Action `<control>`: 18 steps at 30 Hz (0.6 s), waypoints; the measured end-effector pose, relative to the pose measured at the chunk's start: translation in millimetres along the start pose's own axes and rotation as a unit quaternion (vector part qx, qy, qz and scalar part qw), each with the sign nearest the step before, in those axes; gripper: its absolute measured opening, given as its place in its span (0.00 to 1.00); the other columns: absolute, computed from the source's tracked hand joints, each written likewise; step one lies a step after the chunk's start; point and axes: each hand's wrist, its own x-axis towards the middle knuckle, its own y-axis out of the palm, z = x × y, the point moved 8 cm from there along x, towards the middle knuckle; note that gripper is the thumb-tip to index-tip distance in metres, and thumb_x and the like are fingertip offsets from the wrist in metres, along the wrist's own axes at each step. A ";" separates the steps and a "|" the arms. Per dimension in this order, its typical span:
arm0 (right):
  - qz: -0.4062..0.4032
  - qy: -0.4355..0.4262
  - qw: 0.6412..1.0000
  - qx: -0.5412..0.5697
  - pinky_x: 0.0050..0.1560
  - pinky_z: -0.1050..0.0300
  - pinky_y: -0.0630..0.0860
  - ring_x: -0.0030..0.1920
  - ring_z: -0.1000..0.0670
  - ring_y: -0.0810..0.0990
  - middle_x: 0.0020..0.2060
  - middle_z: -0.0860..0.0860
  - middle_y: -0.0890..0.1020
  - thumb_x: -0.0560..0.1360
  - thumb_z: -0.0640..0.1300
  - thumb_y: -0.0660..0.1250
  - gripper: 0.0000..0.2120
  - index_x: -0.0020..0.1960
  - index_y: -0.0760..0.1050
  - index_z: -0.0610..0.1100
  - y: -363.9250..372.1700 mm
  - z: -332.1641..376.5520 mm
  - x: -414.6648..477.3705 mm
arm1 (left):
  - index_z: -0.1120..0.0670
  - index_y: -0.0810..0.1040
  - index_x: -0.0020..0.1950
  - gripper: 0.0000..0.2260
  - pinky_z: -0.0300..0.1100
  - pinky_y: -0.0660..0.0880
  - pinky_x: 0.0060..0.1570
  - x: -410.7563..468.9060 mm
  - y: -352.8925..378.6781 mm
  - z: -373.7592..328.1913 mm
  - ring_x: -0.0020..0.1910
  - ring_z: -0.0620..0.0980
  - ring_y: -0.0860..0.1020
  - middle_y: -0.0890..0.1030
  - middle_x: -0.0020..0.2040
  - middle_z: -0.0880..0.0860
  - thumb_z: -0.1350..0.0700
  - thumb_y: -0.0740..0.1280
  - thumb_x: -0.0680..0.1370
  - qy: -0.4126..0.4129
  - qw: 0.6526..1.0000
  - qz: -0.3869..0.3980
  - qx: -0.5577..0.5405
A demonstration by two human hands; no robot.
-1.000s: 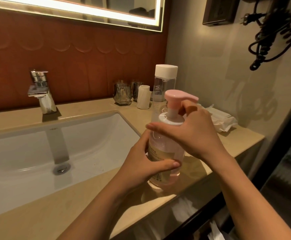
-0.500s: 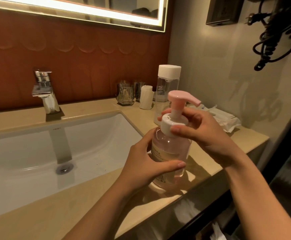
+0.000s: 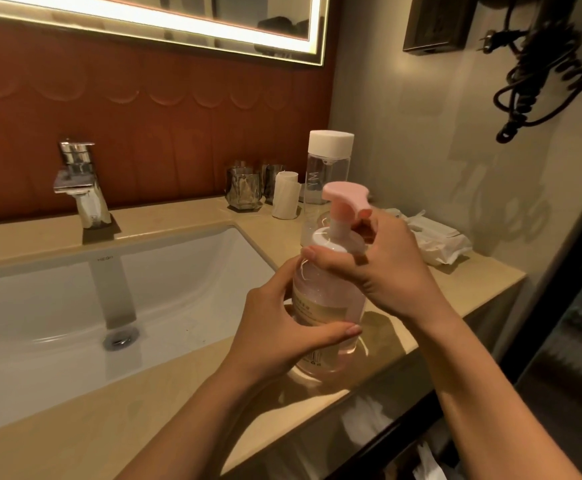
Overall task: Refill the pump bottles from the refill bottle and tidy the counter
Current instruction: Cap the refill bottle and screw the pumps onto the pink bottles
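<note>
Nearest, the left hand (image 3: 282, 327) wraps the lower body of the pump bottle (image 3: 327, 299). Its grip is closed round the bottle, with the thumb lying across the front just below the beige label. The bottle stands upright on the desk (image 3: 455, 292), close to the front edge and just right of the sink (image 3: 144, 289). Its body is clear with a pale pink tint.

Above, the right hand (image 3: 383, 268) comes in from the right. Its grip is curled round the white collar (image 3: 331, 239) at the bottle's neck, thumb on the near side and fingers behind. The pink pump head (image 3: 345, 195) rises just above those fingers, its spout pointing right.

Directly behind the pump bottle stands a tall clear bottle (image 3: 327, 174) with a white cap, upright on the desk; whether the two touch cannot be told. To its right lies a crumpled white packet (image 3: 438, 240) near the side wall. To its left stand a small white roll (image 3: 285, 194) and two glass tumblers (image 3: 244, 190) against the back wall.

Farther left, a chrome tap (image 3: 78, 188) stands behind the sink, and the drain (image 3: 121, 339) shows at the basin's bottom. A lit mirror (image 3: 178, 15) hangs above, and a coiled black cord (image 3: 542, 74) hangs on the side wall.
</note>
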 end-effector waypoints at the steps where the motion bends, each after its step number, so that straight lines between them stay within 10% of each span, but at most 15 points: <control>1: -0.011 -0.002 1.000 -0.006 0.40 0.70 0.74 0.44 0.63 0.74 0.43 0.65 0.74 0.56 0.63 0.67 0.22 0.45 0.66 0.58 -0.7 0.8 -2.1 | 0.34 0.67 0.57 0.30 0.22 0.70 0.43 -0.1 0.5 0.2 0.53 0.27 0.73 0.74 0.49 0.24 0.42 0.75 0.58 -0.003 1.000 0.003 -0.002; 7: -0.016 -0.005 1.000 0.026 0.44 0.77 0.70 0.50 0.74 0.70 0.51 0.69 0.72 0.58 0.65 0.69 0.27 0.55 0.64 0.66 7.3 -6.9 -27.5 | 0.36 0.66 0.55 0.29 0.21 0.69 0.40 -0.7 8.3 2.5 0.49 0.23 0.72 0.74 0.46 0.23 0.51 0.78 0.61 -0.022 0.999 0.041 -0.016; 11: -0.018 0.029 0.999 0.008 0.60 0.61 0.70 0.61 0.62 0.70 0.61 0.65 0.70 0.57 0.61 0.77 0.42 0.65 0.59 0.65 16.7 -26.5 -48.6 | 0.33 0.62 0.58 0.33 0.16 0.64 0.44 1.0 13.6 3.1 0.53 0.20 0.67 0.71 0.50 0.25 0.39 0.74 0.59 -0.015 0.998 0.063 0.023; 18: -0.082 0.032 0.995 -0.039 0.52 0.68 0.68 0.56 0.64 0.71 0.54 0.69 0.72 0.58 0.55 0.79 0.39 0.61 0.59 0.69 -4.9 -43.3 -60.2 | 0.29 0.47 0.70 0.51 0.30 0.62 0.59 -1.3 19.2 21.0 0.62 0.33 0.61 0.55 0.57 0.20 0.37 0.76 0.57 -0.021 0.984 0.121 0.126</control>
